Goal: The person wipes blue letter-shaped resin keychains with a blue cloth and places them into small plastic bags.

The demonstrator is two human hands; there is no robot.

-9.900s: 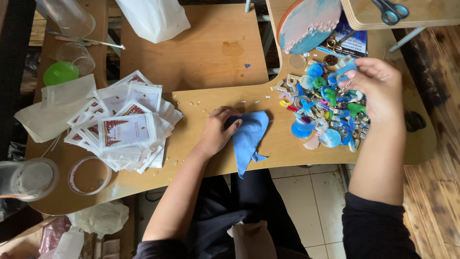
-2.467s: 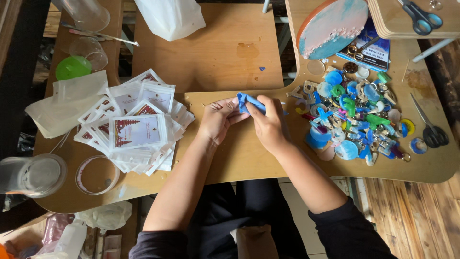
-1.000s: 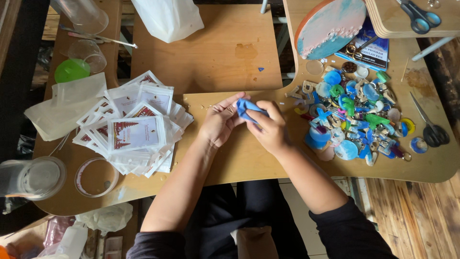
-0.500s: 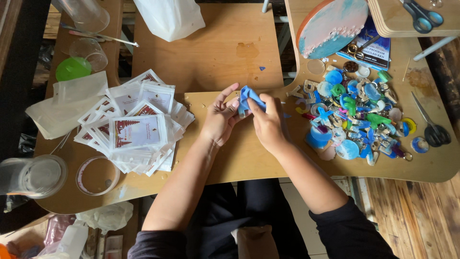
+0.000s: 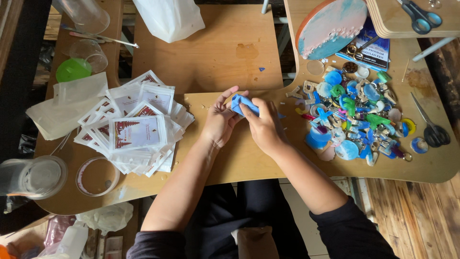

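Seen from above, nearest to the body: two forearms in dark sleeves, reaching up over the front edge of the light wooden desk (image 5: pixel 239 163).

Both hands meeting at the small folded blue cloth (image 5: pixel 242 103), held a little above the desk surface. Left hand (image 5: pixel 219 120) cupping the cloth from the left, fingers curled, thumb raised; grip closed lightly on the cloth's left end. Right hand (image 5: pixel 264 125) pressing from the right, fingertips pinching the right part of the cloth. Long axis of the cloth running from upper left to lower right, mostly hidden under the fingers. Both hands touching it; neither clearly nearer.

Left of the cloth: a loose pile of flat white sachets with red print (image 5: pixel 136 132), well apart. Further left, a clear plastic ring (image 5: pixel 96 175) and a clear lidded plastic cup (image 5: pixel 36 176).

Right of the cloth: a heap of small coloured resin charms, mostly blue and green (image 5: pixel 357 120), near the right hand but not touching. Beyond the heap, black-handled scissors (image 5: pixel 431 129).

Farther up from the cloth: a white plastic bag (image 5: pixel 167 18), a green round lid (image 5: pixel 73 70), a round blue and pink disc (image 5: pixel 330 26). Nothing standing between the hands and the cloth.
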